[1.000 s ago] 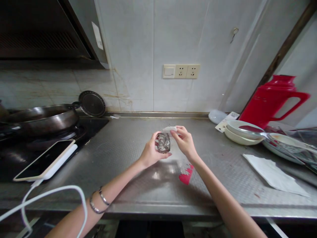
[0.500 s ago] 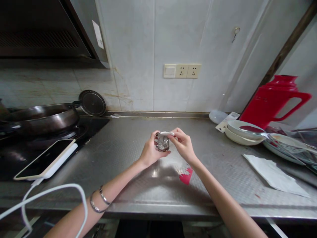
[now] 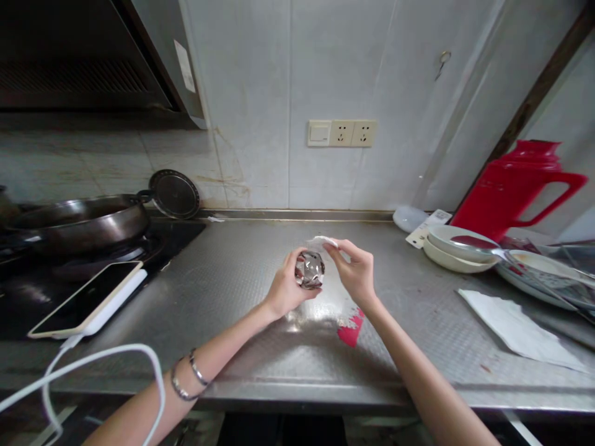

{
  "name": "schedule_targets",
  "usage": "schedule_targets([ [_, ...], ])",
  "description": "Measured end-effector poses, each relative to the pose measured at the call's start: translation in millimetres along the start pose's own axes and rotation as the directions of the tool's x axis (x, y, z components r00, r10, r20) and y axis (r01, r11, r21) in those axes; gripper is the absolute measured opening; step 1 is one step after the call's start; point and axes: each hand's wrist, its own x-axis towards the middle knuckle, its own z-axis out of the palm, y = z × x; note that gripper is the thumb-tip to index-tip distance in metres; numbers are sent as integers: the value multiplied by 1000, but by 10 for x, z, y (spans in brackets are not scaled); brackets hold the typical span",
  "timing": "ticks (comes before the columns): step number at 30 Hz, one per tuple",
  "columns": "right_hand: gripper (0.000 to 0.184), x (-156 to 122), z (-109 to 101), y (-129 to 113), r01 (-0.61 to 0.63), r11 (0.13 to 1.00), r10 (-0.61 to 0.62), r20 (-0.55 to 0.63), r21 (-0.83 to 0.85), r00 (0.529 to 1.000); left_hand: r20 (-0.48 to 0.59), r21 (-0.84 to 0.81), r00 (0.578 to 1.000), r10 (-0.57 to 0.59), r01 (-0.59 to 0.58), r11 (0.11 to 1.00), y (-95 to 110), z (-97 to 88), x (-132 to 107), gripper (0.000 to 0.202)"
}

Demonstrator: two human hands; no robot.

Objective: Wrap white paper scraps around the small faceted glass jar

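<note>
My left hand (image 3: 284, 290) is wrapped round a small faceted clear glass (image 3: 309, 269), held above the steel counter (image 3: 242, 272). Just right of it, my right hand (image 3: 357, 272) pinches a small white scrap, perhaps tissue (image 3: 324, 241), over the glass's rim. Under the hands a red patch (image 3: 351, 327) lies on the counter. Two bracelets (image 3: 188, 378) circle my left wrist.
At the left a dark wok (image 3: 79, 220) sits on a stove, with a phone on a white charging block (image 3: 86, 300) and its white cable (image 3: 102, 362). At the right stand a red thermos jug (image 3: 514, 186), stacked white dishes (image 3: 458, 248) and a white paper napkin (image 3: 511, 325).
My right hand has lifted the white scrap off the glass's top and drawn slightly right. The left hand has tilted the glass a little.
</note>
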Motion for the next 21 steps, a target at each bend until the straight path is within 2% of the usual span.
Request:
schedule_targets([
  [3, 15, -49, 27, -1, 123, 991, -117, 127, -43, 985, 54, 16, 998, 18, -19, 1000, -14, 39, -25, 76],
  [6, 23, -83, 44, -37, 148, 989, -140, 266, -7, 954, 55, 13, 998, -1, 0, 1000, -62, 66, -21, 76],
  [10, 24, -101, 60, -75, 190, 982, -183, 301, 5, 936, 14, -27, 999, 46, -45, 999, -113, 76, 6, 77],
  [13, 20, -100, 67, -90, 215, 977, -208, 283, 8, 936, 2, -25, 1000, 14, -14, 1000, -109, 75, 16, 74],
  [15, 18, -95, 65, -102, 183, 983, -178, 283, 9, 942, 16, -46, 999, -34, 35, 998, -96, 79, 13, 74],
  [18, 20, -85, 56, -112, 28, 998, -41, 289, 49, 956, 55, -133, 991, -119, 125, 983, -85, 92, -1, 74],
  [21, 20, -68, 47, -90, -147, 981, 125, 170, 124, 978, 60, -186, 979, -193, 201, 962, -81, 103, -23, 78],
])
